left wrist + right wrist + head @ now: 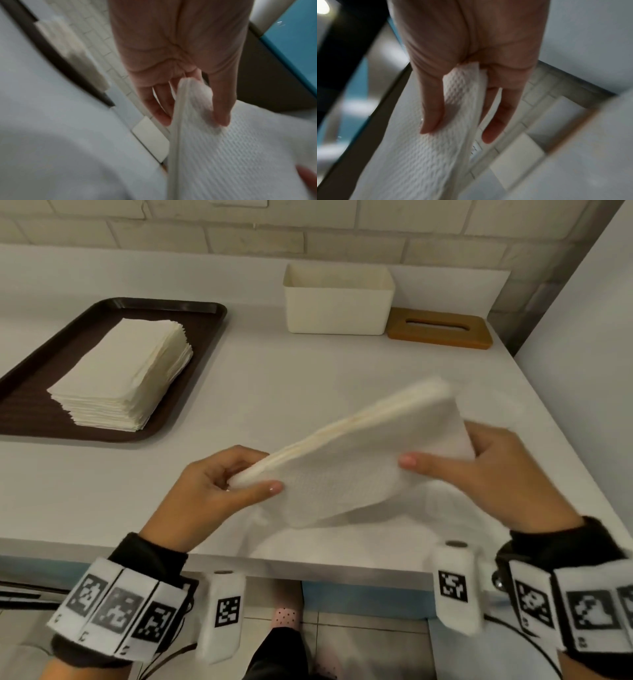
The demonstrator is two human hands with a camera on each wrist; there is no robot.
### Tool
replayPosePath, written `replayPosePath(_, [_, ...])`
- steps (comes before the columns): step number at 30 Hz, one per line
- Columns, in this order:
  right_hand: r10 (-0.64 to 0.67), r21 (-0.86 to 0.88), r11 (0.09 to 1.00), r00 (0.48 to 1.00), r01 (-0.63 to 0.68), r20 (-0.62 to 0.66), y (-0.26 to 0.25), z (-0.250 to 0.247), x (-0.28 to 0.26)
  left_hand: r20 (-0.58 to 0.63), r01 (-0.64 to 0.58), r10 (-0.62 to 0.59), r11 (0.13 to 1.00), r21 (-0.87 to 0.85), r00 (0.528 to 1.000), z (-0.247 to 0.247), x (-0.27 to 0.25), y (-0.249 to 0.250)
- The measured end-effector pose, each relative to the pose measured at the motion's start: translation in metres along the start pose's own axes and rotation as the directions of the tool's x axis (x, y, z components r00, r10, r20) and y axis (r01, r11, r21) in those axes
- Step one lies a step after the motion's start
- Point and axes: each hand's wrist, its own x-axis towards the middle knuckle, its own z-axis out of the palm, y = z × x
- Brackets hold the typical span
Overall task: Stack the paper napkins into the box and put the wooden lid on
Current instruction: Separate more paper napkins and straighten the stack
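Embossed white paper, soft and very light, makes up the thin bundle of folded napkins (346, 460) that is held on edge above the near edge of the table (308, 378). Its left end is pinched by the left hand (219, 487), thumb on the near face and fingers curled behind; its right end is pinched the same way by the right hand (493, 470), whose thumb (433, 108) lies flat on the textured sheet. The bundle is judged limp and loose-leaved: sheets may fan out or slip if only one end is held, so both short ends are best kept squeezed. Further out, a thick stack of cream paper napkins (120, 378) rests on a dark brown rectangular tray (30, 412) at the table's left edge. The open cream rectangular box (337, 299) stands at the far edge, apparently empty, with the slotted wooden lid (440, 332) lying flat just beside it, toward the far right corner.
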Motion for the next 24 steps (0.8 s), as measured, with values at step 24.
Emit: replayPosePath(24, [-0.073,0.237,0.97,0.995,0.055,0.067,-0.011,0.041,0.011,0.106,0.132,-0.121,0.985,-0.11,0.987,0.058,0.017,-0.023])
